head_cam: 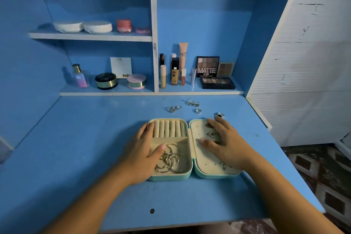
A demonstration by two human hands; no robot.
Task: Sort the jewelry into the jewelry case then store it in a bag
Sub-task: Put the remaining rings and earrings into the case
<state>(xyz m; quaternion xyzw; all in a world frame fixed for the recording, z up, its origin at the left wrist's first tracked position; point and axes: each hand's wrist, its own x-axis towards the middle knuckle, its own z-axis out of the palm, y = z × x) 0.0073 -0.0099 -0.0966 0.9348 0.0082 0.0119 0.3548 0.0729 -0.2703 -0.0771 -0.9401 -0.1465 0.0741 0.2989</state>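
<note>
Blue tabletop (76,148) and blue shelves (91,37) fill the view, and a white wall (303,62) stands at the right. On the shelves stand cosmetics, among them a palette (208,66) marked MATTE.

The case (171,176) lies open and flat on the tabletop, a little right of the middle and nearer to the front edge than to the back edge. Its left half has a row of rolls (169,128) at the back and a compartment in front, where the hoops (171,159) lie in a heap. Its right half is a flat panel with small holes, and some studs (210,134) sit on it.

The left hand (144,150) rests on the left edge of the case with straight fingers. Its thumb reaches over the compartment, with the tip just beside the hoops. The right hand (226,142) lies flat on the right half with the fingers spread apart, and it covers part of the studs.

Several rings (192,102) lie loose on the tabletop between the case and the back edge. One of them is just beyond the right fingertips.
</note>
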